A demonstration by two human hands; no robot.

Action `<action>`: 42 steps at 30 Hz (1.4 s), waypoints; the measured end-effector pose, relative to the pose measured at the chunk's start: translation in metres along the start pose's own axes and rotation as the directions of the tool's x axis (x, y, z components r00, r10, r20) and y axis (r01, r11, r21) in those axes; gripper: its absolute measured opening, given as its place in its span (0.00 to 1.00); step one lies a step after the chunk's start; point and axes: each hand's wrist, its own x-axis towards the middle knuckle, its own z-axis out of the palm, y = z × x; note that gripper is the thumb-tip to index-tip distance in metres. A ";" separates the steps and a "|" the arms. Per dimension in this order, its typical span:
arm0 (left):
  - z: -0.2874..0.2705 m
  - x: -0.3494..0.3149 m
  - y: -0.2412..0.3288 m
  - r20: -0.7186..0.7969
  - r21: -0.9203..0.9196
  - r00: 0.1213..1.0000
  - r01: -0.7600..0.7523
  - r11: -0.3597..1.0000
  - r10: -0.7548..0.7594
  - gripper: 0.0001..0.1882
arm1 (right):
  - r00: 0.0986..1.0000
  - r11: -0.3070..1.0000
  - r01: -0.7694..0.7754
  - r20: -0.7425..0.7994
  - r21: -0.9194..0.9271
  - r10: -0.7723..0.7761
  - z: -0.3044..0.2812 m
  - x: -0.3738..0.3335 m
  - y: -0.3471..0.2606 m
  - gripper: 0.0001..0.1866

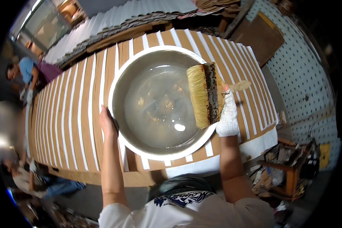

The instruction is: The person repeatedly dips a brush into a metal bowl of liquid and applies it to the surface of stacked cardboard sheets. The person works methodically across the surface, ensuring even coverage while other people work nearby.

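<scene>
A wide metal basin (114, 81) with a pale rim holds cloudy water, in which light reflections show. My bare left hand (108, 122) grips its left rim, the fingers partly hidden at the edge. Something dark shows between that hand and the basin. My right hand (228, 116), in a white knitted glove, is closed on a broad brush (201, 95). The brush has thick pale bristles, a dark stained band and a wooden handle (240, 86) that points right. Its bristles lie over the basin's right rim, and the gloved hand is close beside that rim.
Under the basin, brown strips alternate with white ones across a long table (136, 179). Corrugated sheets (114, 24) are stacked beyond it. One person (26, 74) is at the far left, another (30, 178) at the near left. A cluttered wooden stand (290, 174) is at the right.
</scene>
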 end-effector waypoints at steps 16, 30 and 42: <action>-0.081 -0.077 0.021 -0.082 0.308 0.937 -0.300 0.903 0.339 0.13 | 0.919 0.558 0.392 0.341 -0.731 -0.198 0.024 0.044 -0.020 0.22; -0.364 -0.351 -0.006 -0.526 0.250 0.850 0.128 0.960 0.024 0.10 | 0.876 -0.179 0.461 0.478 -0.869 -0.068 0.064 0.004 0.038 0.26; -0.578 -0.623 -0.063 -0.831 -0.007 0.536 0.255 0.967 -0.147 0.10 | 0.996 0.948 0.065 0.070 -0.311 -0.045 -0.068 0.157 0.015 0.15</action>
